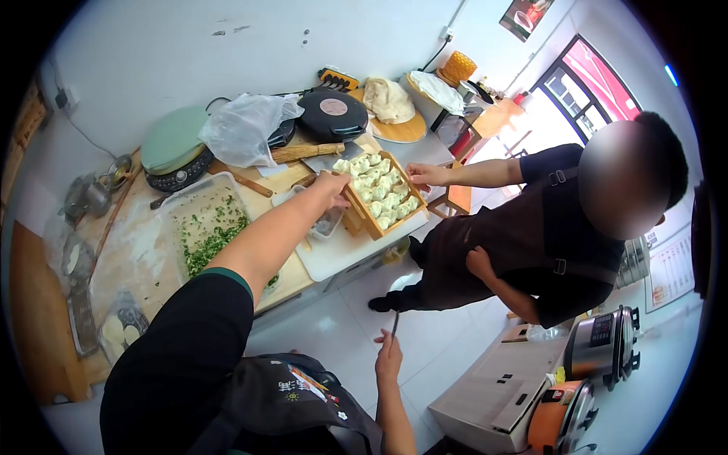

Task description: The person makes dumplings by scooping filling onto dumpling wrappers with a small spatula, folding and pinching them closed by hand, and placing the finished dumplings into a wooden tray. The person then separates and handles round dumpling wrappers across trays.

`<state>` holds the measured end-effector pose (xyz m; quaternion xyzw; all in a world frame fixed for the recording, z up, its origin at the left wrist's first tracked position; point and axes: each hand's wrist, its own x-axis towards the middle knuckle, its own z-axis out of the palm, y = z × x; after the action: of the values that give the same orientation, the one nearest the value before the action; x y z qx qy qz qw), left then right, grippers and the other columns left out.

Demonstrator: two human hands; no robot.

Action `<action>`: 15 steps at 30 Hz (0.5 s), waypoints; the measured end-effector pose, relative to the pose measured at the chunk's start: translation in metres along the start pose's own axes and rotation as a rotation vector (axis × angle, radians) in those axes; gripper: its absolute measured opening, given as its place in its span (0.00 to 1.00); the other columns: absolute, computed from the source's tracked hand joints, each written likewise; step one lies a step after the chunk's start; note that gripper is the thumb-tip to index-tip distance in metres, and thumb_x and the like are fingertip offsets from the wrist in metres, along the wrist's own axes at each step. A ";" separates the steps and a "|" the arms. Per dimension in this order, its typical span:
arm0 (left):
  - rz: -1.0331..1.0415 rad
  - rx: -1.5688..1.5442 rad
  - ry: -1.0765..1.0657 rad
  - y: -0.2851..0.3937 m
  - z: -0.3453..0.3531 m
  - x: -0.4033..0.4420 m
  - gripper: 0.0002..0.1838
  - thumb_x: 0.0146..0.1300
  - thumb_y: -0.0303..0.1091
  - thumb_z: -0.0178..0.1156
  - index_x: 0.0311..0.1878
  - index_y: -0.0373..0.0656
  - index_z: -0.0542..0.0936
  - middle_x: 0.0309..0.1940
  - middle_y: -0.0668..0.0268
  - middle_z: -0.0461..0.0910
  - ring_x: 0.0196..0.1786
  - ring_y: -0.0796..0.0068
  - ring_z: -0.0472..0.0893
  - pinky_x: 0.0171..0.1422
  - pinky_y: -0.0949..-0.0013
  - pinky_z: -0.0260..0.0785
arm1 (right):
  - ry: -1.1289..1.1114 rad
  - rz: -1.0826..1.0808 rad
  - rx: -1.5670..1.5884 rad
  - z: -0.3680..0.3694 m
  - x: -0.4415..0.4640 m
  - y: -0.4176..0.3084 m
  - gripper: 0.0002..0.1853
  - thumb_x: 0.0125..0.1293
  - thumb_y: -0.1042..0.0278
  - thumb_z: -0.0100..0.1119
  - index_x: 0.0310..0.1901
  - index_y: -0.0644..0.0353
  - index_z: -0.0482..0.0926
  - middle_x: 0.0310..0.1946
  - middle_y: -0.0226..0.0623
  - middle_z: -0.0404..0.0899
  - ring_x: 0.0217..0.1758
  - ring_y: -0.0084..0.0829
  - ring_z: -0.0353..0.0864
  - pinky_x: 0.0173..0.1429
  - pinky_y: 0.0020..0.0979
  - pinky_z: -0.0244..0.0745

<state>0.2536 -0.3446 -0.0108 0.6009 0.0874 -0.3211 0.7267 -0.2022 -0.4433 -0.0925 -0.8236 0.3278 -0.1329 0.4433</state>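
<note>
Dumpling tray (pixel 367 224), wooden, sits at R end of the table (pixel 125 262), over a white board (pixel 322 263); can't tell if it's resting or lifted. L to R: clear bag (pixel 123 334) w/ pale rounds inside, near table's near edge; long thin stick (pixel 114 206) lying on the floury wood; green round appliance (pixel 174 139) toward the wall; clear tub (pixel 230 180) w/ chopped greens (pixel 216 241) inside, partly hidden behind person's L forearm. Crumpled plastic bag (pixel 244 127) just beside black round appliance (pixel 331 114), straw brush (pixel 307 152) in front. Clear container (pixel 327 225) below L hand, partly covered by it. L hand (pixel 331 189) reaches across table, fingers pinching tray's L edge. Rows of whitish-green dumplings (pixel 381 188) fill tray, approx. Behind it, dough lump (pixel 387 99) on round wooden board (pixel 403 129). R hand (pixel 389 356) is down in front of the body, well apart from table, fingers pressed together around a thin dark tool (pixel 395 324), tip up; tool type unclear. Co-worker's hand (pixel 427 175) at tray's R edge, grip detail too small to tell; co-worker's other hand (pixel 479 263) at own apron. Far R: orange pot (pixel 552 417) next to grey cooker (pixel 595 345).
</note>
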 end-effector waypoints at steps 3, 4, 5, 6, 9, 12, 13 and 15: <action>0.007 0.024 -0.018 0.004 -0.002 0.002 0.22 0.65 0.37 0.62 0.59 0.36 0.74 0.51 0.53 0.79 0.49 0.52 0.84 0.51 0.47 0.83 | -0.060 0.049 -0.030 0.003 -0.036 0.022 0.22 0.80 0.55 0.40 0.55 0.61 0.81 0.32 0.33 0.85 0.28 0.26 0.75 0.40 0.31 0.72; 0.010 0.034 -0.021 0.005 -0.002 0.002 0.23 0.65 0.37 0.62 0.59 0.36 0.74 0.51 0.53 0.79 0.49 0.52 0.84 0.51 0.47 0.83 | -0.078 0.074 -0.032 0.004 -0.044 0.024 0.22 0.80 0.55 0.40 0.55 0.61 0.81 0.32 0.33 0.86 0.29 0.26 0.76 0.40 0.31 0.72; 0.012 0.041 -0.023 0.005 -0.001 0.002 0.23 0.65 0.38 0.62 0.59 0.37 0.74 0.52 0.53 0.79 0.50 0.52 0.84 0.51 0.47 0.83 | -0.088 0.083 -0.031 0.003 -0.051 0.025 0.22 0.80 0.54 0.40 0.55 0.61 0.81 0.32 0.33 0.86 0.29 0.26 0.76 0.40 0.31 0.72; 0.021 0.054 -0.001 0.004 0.000 0.004 0.23 0.65 0.38 0.62 0.60 0.37 0.74 0.52 0.54 0.79 0.50 0.53 0.84 0.50 0.47 0.83 | -0.097 0.091 -0.030 0.004 -0.057 0.026 0.22 0.80 0.54 0.40 0.55 0.61 0.81 0.32 0.33 0.86 0.29 0.27 0.76 0.40 0.31 0.72; 0.036 0.075 0.048 0.002 0.003 0.005 0.23 0.65 0.39 0.62 0.60 0.38 0.74 0.53 0.55 0.79 0.51 0.54 0.83 0.51 0.47 0.82 | -0.152 0.133 -0.041 0.008 -0.066 0.027 0.22 0.80 0.54 0.41 0.55 0.61 0.80 0.32 0.33 0.86 0.29 0.29 0.77 0.41 0.32 0.73; 0.029 0.095 0.052 0.001 -0.003 -0.002 0.23 0.65 0.40 0.63 0.60 0.38 0.75 0.53 0.55 0.79 0.53 0.57 0.82 0.56 0.49 0.79 | -0.184 0.045 -0.066 0.014 -0.071 0.023 0.21 0.79 0.55 0.40 0.55 0.60 0.80 0.33 0.34 0.87 0.28 0.30 0.77 0.40 0.34 0.74; 0.042 0.122 0.043 0.002 -0.012 -0.005 0.23 0.65 0.41 0.63 0.59 0.38 0.75 0.53 0.55 0.79 0.54 0.58 0.81 0.57 0.51 0.78 | -0.195 0.024 -0.076 0.014 -0.071 0.024 0.21 0.80 0.55 0.40 0.55 0.60 0.80 0.33 0.35 0.87 0.28 0.31 0.77 0.40 0.35 0.74; 0.097 0.184 0.042 0.014 -0.018 -0.026 0.24 0.65 0.41 0.64 0.59 0.38 0.76 0.54 0.56 0.79 0.54 0.62 0.80 0.59 0.56 0.75 | -0.208 -0.029 -0.094 0.006 -0.056 0.021 0.21 0.80 0.56 0.39 0.56 0.60 0.80 0.33 0.35 0.87 0.27 0.32 0.77 0.40 0.35 0.75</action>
<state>0.2461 -0.3178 0.0088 0.6752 0.0434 -0.2797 0.6812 -0.2497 -0.4113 -0.1090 -0.8575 0.2738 -0.0378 0.4339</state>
